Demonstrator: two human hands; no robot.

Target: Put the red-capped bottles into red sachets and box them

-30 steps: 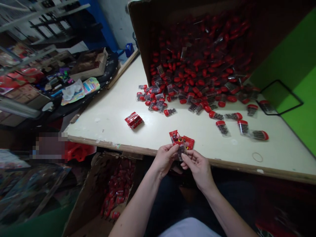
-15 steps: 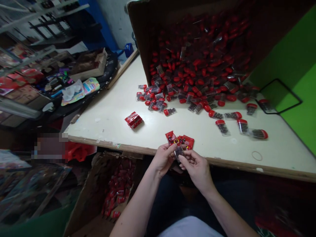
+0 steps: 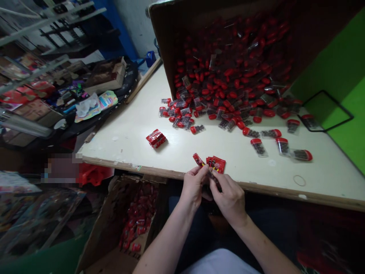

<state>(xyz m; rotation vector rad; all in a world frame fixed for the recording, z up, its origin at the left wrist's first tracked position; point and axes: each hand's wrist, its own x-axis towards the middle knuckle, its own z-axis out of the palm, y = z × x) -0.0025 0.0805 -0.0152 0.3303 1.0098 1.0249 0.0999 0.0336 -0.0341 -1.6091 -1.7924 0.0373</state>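
Close together at the table's front edge, my left hand (image 3: 194, 185) and my right hand (image 3: 230, 196) both have their fingers closed. A red printed packet (image 3: 197, 159) sticks up from my left fingers. Between the hands shows a small clear container (image 3: 213, 176) with dark contents, pinched by my right thumb and fingers. My fingers cover much of both things, and I cannot tell whether they are joined. Just beyond my hands lies a fanned pile of flat red packets (image 3: 219, 163). Farther left on the table sits a stack of folded red packets (image 3: 156, 138).
A big cardboard box (image 3: 161, 45) on its side spills red-capped clear containers (image 3: 219, 93) onto the white table (image 3: 128, 140). Below, a carton (image 3: 98, 232) holds red-wrapped pieces. A rubber band (image 3: 299, 180) and a black wire frame (image 3: 339, 104) lie at right.
The red packet and clear container have turned more edge-on between my hands. My right fingers have curled further over the container. The whole view has shifted slightly.
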